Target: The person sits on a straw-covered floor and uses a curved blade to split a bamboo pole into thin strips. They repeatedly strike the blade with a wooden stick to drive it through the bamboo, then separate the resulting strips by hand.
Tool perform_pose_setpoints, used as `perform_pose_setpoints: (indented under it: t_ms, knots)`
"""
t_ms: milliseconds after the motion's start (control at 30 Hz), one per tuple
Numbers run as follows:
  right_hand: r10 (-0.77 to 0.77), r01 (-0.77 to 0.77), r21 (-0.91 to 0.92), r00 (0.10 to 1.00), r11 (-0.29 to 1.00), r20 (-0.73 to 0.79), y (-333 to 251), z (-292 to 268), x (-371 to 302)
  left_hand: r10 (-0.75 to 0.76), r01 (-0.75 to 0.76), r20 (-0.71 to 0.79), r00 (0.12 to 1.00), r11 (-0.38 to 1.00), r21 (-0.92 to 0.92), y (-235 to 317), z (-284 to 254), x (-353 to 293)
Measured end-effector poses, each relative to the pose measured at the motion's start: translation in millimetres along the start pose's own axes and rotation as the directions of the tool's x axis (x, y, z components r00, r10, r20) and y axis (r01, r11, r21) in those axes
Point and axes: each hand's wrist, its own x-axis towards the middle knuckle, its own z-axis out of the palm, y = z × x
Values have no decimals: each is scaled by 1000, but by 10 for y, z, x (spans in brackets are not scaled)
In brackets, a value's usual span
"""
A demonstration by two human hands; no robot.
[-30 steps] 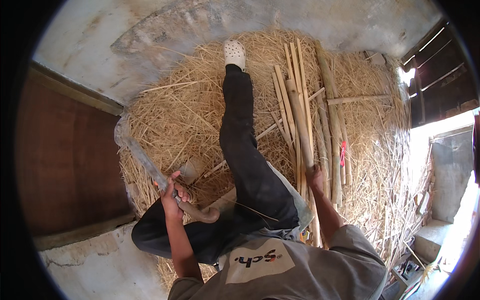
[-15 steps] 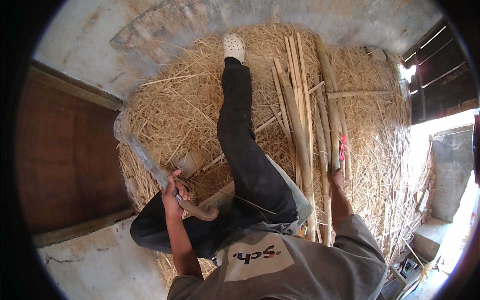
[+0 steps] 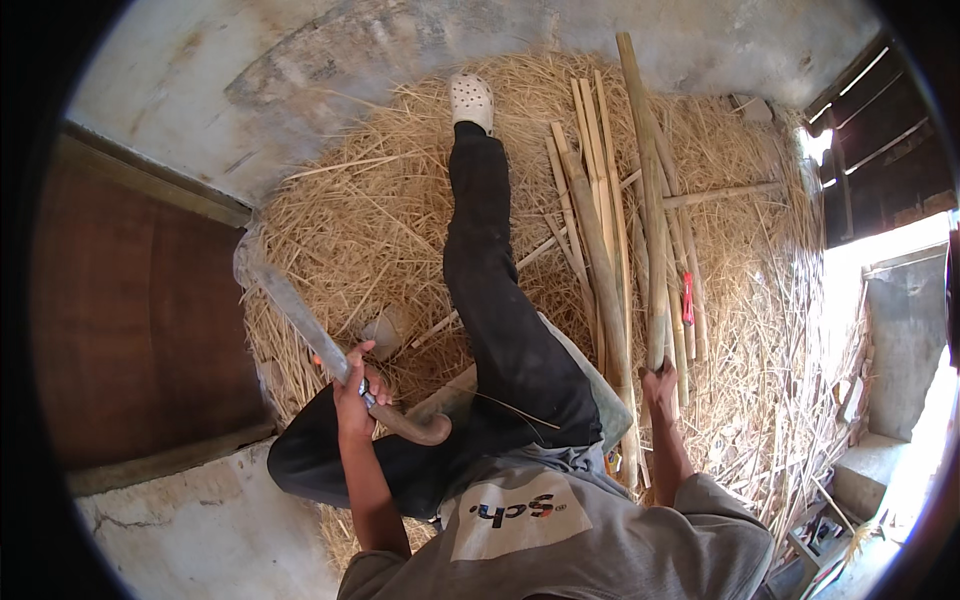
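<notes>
My left hand [image 3: 357, 392] grips a machete where its blade [image 3: 300, 312] meets the curved wooden handle [image 3: 420, 430]. Some of its fingers point outward. The blade slants up and to the left. On the right, my right hand [image 3: 659, 382] is closed round the near end of a long bamboo pole [image 3: 647, 200], whose far end points toward the back wall. Other bamboo pieces [image 3: 598, 235] lie lengthwise between my leg and this pole. Just right of the pole, a small red object [image 3: 688, 298] lies on the bamboo; its kind is unclear.
Dry straw [image 3: 350, 220] covers the floor. My outstretched leg [image 3: 478, 200] ends in a white clog [image 3: 471, 102]. A concrete wall [image 3: 420, 40] rises behind, a brown door panel [image 3: 150, 300] stands left. A bamboo crosspiece [image 3: 722, 194] lies right, near a bright opening [image 3: 890, 240].
The bamboo pole in my right hand has lifted off the others and swung slightly left, its far end higher. My right hand has come slightly left and nearer. The machete has barely shifted.
</notes>
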Motion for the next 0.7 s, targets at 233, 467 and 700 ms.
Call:
perform_pose_setpoints:
  t_ms: [233, 467, 700]
  knots:
    - [-408, 403, 162, 913, 901, -1, -1343, -165, -551, -61, 64, 79, 995, 997, -38, 87, 82, -114]
    - [-755, 714, 464, 642, 524, -137, -3592, -44, -667, -23, 18, 241, 970, 1000, 23, 150, -109, -328]
    - [-942, 835, 469, 336, 288, -20, -4881, 115, -1198, 70, -65, 198, 978, 997, -32, 340, -285, -623]
